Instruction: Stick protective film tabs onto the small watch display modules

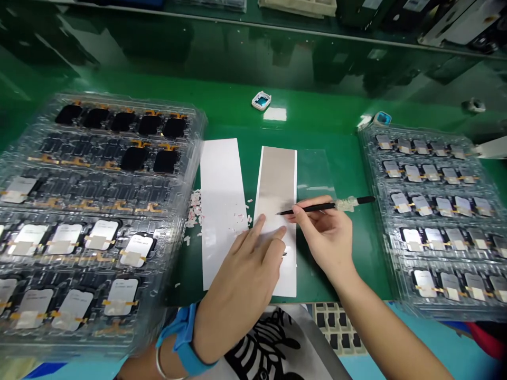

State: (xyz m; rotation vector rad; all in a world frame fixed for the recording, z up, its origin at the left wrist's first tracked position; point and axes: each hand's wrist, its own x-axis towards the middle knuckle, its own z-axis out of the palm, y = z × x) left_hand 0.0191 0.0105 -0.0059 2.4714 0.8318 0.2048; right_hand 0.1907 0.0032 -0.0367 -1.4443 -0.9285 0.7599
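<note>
A white backing strip (pixel 273 279) with a grey-beige film (pixel 279 169) on its upper part lies on the green bench. My left hand (pixel 247 258) rests on this strip, index finger stretched out and the other fingers bent, holding nothing that I can see. Pinched in my right hand (pixel 327 232) are black tweezers (pixel 317 208), wrapped with pale tape near the back end. Their tip points left, at the strip just below the grey film. A second white strip (pixel 222 184) lies to the left, partly under my left hand.
A clear tray (pixel 190 113) at left holds black screens (pixel 149 125) and white-backed ones. Another clear tray (pixel 376 174) at right carries rows of similar parts. Small paper scraps (pixel 194 208) lie beside the left strip. A white watch-shaped frame (pixel 261 100) sits farther back.
</note>
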